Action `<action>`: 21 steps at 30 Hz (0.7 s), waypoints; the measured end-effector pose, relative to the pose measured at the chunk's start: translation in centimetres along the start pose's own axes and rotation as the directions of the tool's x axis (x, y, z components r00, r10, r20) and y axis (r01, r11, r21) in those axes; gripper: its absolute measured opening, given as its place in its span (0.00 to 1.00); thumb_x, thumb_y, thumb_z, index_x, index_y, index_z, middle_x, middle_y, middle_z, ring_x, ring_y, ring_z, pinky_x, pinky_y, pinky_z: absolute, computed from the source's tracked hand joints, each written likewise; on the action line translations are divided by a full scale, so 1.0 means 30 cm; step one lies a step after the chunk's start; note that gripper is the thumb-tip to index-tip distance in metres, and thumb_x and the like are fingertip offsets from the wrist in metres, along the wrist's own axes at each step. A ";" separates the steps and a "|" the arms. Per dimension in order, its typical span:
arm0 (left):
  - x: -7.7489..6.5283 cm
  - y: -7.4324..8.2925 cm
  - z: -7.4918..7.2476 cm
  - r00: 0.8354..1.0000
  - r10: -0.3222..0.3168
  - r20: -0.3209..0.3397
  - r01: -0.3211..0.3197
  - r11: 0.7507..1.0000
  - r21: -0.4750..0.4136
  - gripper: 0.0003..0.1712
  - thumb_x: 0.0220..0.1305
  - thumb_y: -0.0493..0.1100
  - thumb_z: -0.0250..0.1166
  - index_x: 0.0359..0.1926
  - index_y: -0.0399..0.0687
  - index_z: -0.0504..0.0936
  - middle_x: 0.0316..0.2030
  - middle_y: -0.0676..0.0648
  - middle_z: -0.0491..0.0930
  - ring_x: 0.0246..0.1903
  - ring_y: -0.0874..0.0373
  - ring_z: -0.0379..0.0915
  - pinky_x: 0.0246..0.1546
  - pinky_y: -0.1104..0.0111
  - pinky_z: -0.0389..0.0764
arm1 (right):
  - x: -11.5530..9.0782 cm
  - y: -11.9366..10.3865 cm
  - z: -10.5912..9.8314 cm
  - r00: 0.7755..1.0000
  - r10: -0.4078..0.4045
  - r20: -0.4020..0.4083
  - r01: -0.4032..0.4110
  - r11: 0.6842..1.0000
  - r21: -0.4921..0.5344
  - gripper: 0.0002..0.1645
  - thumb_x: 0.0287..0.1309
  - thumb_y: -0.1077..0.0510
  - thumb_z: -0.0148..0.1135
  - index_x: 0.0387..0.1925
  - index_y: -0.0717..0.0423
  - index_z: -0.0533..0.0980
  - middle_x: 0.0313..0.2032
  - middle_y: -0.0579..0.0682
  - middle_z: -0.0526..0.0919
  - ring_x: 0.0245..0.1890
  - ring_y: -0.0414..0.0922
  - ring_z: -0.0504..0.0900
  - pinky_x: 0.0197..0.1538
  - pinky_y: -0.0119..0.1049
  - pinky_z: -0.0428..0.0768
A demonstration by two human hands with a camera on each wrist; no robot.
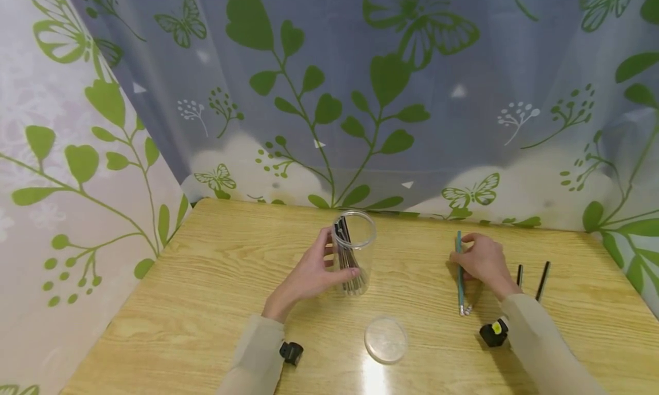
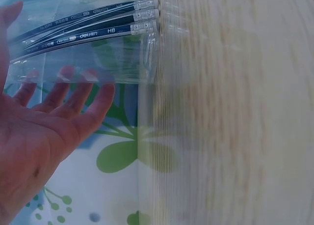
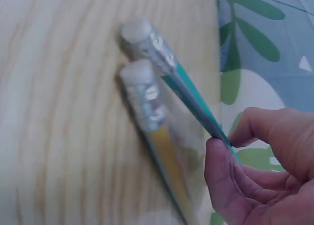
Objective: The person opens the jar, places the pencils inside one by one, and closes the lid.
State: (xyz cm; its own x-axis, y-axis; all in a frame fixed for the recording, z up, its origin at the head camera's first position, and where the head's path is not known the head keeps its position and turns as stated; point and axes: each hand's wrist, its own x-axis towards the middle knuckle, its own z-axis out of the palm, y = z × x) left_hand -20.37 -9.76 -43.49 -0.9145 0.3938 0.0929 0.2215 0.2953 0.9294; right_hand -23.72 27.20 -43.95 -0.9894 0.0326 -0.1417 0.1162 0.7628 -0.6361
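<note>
My left hand [image 1: 311, 275] holds a clear plastic jar [image 1: 368, 256] around its side, with the thumb in front and the fingers behind. The jar stands upright and uncovered on the table. Several dark pencils [image 1: 347, 260] lean inside it; "HB" shows on one of these pencils [image 2: 93, 34] in the left wrist view. To the right, my right hand [image 1: 483, 260] pinches a teal pencil [image 1: 460, 283] between thumb and fingertips, its eraser end toward me. Close beside it in the right wrist view lies another pencil [image 3: 164, 151], yellowish on its visible side, with a white eraser.
A round clear lid [image 1: 386, 340] lies on the wooden table [image 1: 216, 280] in front of the jar. Two dark pencils [image 1: 543, 280] are by the right forearm, partly hidden by it. Leaf-patterned curtains [image 1: 309, 172] hang along the back and both sides.
</note>
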 end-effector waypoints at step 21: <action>0.004 0.003 0.002 1.000 -0.003 0.010 0.003 1.000 -0.003 0.50 0.59 0.49 0.77 0.75 0.64 0.57 0.64 0.46 0.69 0.68 0.42 0.68 0.69 0.47 0.75 | -0.104 -0.116 -0.079 0.940 -0.115 -0.321 0.182 0.966 0.186 0.34 0.64 0.58 0.61 0.70 0.62 0.66 0.43 0.62 0.81 0.27 0.38 0.86 0.27 0.35 0.88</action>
State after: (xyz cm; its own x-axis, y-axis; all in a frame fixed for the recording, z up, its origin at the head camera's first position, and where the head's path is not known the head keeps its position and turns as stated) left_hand -20.44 -9.62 -43.42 -0.9116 0.4019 0.0864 0.2177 0.2937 0.9308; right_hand -21.25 25.98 -39.49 -0.9715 0.1503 0.1834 -0.0512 0.6224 -0.7810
